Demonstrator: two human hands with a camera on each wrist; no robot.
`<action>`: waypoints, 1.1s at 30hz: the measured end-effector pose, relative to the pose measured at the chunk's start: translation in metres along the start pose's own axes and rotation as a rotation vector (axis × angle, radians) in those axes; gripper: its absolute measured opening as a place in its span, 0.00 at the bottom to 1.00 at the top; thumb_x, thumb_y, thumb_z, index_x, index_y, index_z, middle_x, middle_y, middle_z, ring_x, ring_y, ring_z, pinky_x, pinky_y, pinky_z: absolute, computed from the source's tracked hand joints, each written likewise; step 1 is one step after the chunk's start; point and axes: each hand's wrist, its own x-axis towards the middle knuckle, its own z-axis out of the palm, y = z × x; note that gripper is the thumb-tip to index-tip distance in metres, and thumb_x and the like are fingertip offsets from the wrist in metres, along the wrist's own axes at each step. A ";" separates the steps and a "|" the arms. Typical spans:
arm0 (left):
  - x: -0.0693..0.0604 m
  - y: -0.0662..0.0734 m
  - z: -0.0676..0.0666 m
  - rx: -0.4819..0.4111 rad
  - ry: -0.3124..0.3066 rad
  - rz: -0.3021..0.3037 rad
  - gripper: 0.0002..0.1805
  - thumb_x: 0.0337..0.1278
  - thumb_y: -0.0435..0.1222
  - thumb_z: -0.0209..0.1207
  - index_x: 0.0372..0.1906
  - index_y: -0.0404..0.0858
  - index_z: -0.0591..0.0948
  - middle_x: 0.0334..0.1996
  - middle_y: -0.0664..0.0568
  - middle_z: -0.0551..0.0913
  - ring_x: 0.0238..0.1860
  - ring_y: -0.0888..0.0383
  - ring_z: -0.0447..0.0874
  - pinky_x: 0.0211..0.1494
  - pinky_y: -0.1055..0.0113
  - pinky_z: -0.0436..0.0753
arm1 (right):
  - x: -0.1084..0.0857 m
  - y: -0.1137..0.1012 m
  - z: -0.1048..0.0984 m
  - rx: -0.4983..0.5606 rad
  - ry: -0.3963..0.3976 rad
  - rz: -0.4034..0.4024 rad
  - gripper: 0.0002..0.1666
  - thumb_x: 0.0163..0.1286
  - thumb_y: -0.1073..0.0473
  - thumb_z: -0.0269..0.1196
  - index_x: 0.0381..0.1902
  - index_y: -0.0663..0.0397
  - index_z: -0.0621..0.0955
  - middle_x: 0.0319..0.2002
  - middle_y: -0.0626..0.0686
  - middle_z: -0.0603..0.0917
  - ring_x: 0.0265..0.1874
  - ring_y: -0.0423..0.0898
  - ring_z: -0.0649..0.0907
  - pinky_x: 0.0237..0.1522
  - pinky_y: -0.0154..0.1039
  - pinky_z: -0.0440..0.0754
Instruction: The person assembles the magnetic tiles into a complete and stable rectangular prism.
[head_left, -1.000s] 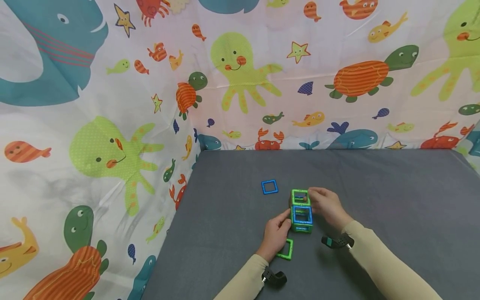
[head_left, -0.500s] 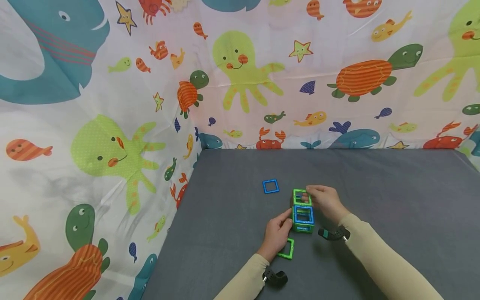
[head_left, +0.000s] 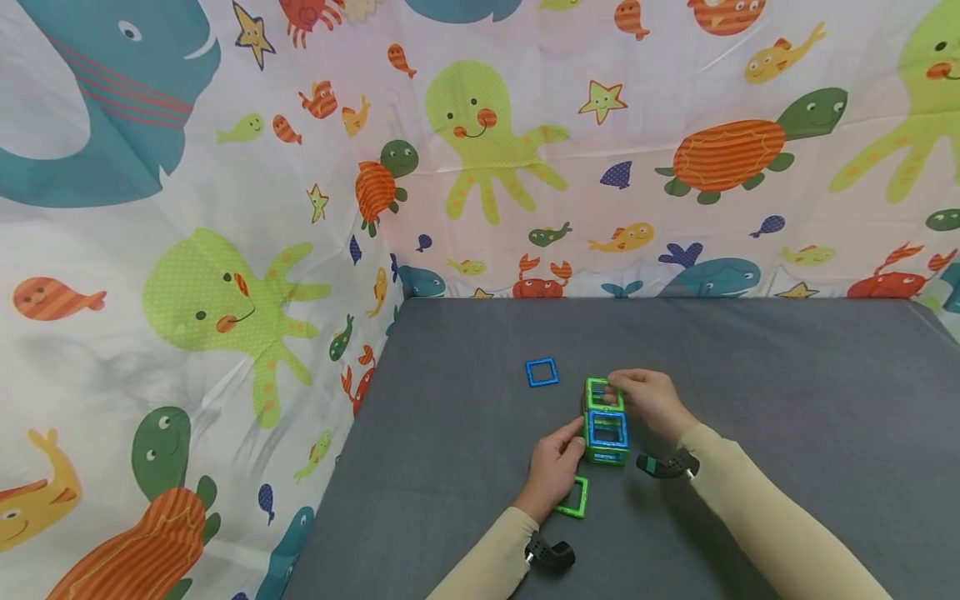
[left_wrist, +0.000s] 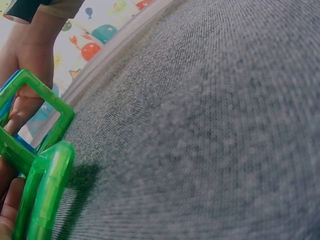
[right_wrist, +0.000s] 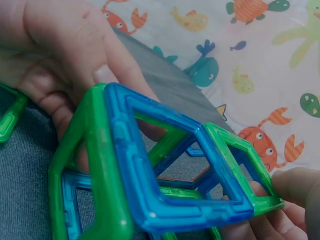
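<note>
A small box-like build of magnetic tiles, with a blue square tile (head_left: 607, 444) on top and green ones at its sides, rests on the grey cloth. My left hand (head_left: 551, 471) grips its left side; in the right wrist view the thumb (right_wrist: 105, 75) lies at the top edge. At the build's far end is a green square tile (right_wrist: 227, 150), with blue behind it. My right hand (head_left: 654, 404) pinches that green tile, its thumb outside and fingers showing through the opening. Green frames (left_wrist: 50, 175) fill the left wrist view's left edge, partly covering the fingers.
A loose blue square tile (head_left: 528, 373) lies beyond the build to the left. Another loose green square tile (head_left: 584, 498) lies close to my left wrist, partly covered by the hand. Grey cloth (head_left: 787, 375) covers the table, and a sea-animal curtain (head_left: 517, 150) hangs behind and at left.
My right hand has shifted slightly left, its fingers now reaching over and through the far green tile. My left hand keeps its grip on the build. Loose tiles stay in place.
</note>
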 end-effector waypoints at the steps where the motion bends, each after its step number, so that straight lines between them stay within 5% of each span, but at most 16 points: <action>1: 0.000 0.000 0.000 0.000 0.000 0.000 0.23 0.79 0.42 0.48 0.72 0.44 0.74 0.68 0.53 0.78 0.70 0.56 0.75 0.68 0.63 0.78 | 0.000 0.000 0.000 0.006 -0.002 -0.001 0.31 0.78 0.49 0.58 0.67 0.69 0.74 0.44 0.49 0.90 0.39 0.34 0.88 0.49 0.38 0.88; 23: -0.001 -0.001 0.001 0.001 0.002 -0.014 0.23 0.79 0.44 0.49 0.71 0.45 0.76 0.68 0.54 0.78 0.72 0.56 0.73 0.71 0.59 0.77 | -0.001 -0.003 0.002 -0.009 0.007 0.026 0.29 0.79 0.52 0.57 0.68 0.67 0.73 0.40 0.47 0.89 0.35 0.35 0.89 0.46 0.39 0.89; 33: -0.001 0.000 0.000 0.003 0.002 -0.019 0.23 0.78 0.45 0.49 0.71 0.45 0.76 0.68 0.55 0.79 0.72 0.56 0.74 0.70 0.59 0.77 | -0.001 -0.003 -0.003 -0.159 0.074 0.005 0.33 0.83 0.45 0.47 0.70 0.66 0.72 0.52 0.63 0.84 0.37 0.42 0.87 0.44 0.43 0.89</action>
